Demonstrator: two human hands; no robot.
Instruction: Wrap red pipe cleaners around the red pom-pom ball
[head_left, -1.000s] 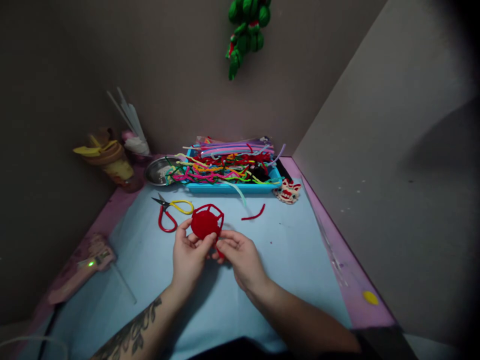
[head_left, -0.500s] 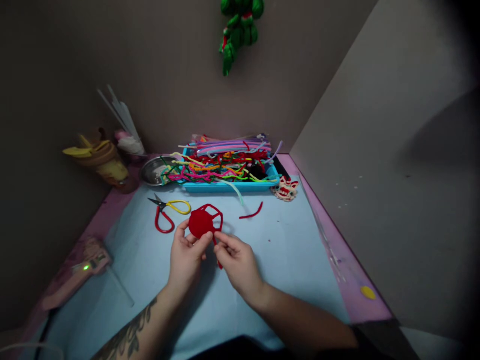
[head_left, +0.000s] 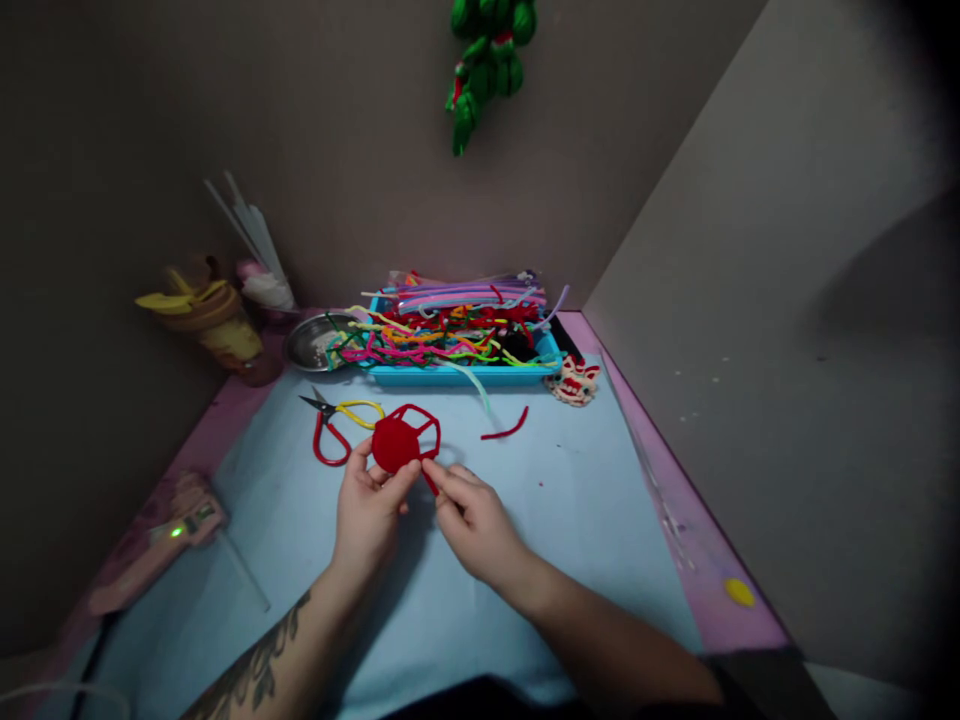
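Holds a red pipe-cleaner piece (head_left: pixel 396 443), a dense fuzzy disc with thin red loops round its far rim, just over the light blue mat (head_left: pixel 585 500), near the mat's middle. Pinches the disc's left and lower edge with the left hand (head_left: pixel 367 512), thumb and fingertips closed on it, palm turned inward. Grips a short red stem under the disc with the right hand (head_left: pixel 474 518), thumb and forefinger closed on that stem, other fingers loosely bent. Keeps the fingertips of both hands close together below the disc.

Just beside the piece on the left, flat on the mat: scissors (head_left: pixel 337 428) with one red and one yellow handle loop, blades pointing left. To the right, apart from the piece: a short curved red offcut (head_left: pixel 506 428). Farther back: a blue tray (head_left: pixel 457 376) heaped with many-coloured pipe cleaners (head_left: pixel 450 325), a metal bowl (head_left: pixel 309 342) at its left end, a small red-and-white figure (head_left: pixel 576 381) at its right corner. At the mat's left edge: a pink glue gun (head_left: pixel 154 545) with a green light lit. High on the back wall: a green hanging figure (head_left: pixel 487 60).
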